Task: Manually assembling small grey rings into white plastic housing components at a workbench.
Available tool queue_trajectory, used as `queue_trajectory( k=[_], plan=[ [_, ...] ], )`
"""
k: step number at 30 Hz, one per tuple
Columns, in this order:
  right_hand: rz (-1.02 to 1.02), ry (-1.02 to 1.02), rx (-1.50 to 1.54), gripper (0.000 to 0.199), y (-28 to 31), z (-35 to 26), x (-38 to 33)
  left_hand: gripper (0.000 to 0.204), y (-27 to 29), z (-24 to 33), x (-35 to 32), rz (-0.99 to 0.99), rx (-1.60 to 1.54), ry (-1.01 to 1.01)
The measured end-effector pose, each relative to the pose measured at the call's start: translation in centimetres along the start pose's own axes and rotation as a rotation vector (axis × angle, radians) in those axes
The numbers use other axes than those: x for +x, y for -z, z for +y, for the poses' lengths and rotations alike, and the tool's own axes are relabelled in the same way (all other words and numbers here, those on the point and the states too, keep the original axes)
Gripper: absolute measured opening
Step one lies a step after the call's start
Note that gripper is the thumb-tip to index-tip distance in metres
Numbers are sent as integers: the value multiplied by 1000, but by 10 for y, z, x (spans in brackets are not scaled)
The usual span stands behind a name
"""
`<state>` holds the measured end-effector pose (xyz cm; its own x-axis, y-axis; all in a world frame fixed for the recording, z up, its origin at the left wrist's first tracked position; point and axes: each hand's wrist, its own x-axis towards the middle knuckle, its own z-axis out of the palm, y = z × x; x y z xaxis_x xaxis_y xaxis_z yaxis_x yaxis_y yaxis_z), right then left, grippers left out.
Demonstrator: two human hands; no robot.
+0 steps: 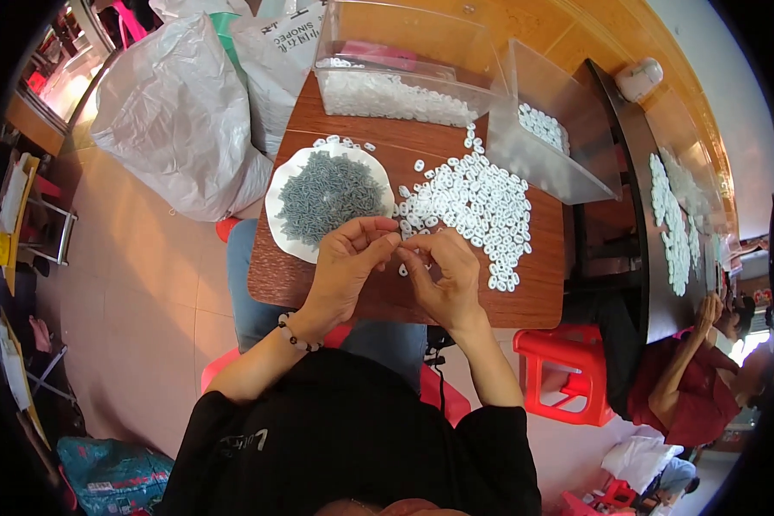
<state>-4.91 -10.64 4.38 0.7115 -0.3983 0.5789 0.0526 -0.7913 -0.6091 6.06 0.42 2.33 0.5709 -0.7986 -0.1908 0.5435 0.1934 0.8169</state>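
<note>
My left hand and my right hand meet over the near part of the brown table. Thumb and forefinger are pinched on each, fingertips almost touching. Whatever sits between them is too small to make out. Left of my hands, a white scalloped plate carries a heap of small grey-blue pieces. A spread of small white oval pieces with holes lies to the right, beside my right hand. A few more white ovals lie behind the plate.
A clear bin of translucent pieces stands at the back, with another clear bin tipped on its side at right. White sacks stand at left, a red stool at right. A person in dark red sits at a dark table.
</note>
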Motion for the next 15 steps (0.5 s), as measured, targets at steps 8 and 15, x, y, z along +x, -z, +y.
queue_trajectory(
  k=[8, 15],
  plan=[
    [-47, -197, 71, 10, 8, 5, -18, 19, 2, -16, -8, -56, -50, 134],
    [-133, -103, 17, 13, 19, 7, -27, 19, -1, -24, -14, -111, 123, 202]
  ],
)
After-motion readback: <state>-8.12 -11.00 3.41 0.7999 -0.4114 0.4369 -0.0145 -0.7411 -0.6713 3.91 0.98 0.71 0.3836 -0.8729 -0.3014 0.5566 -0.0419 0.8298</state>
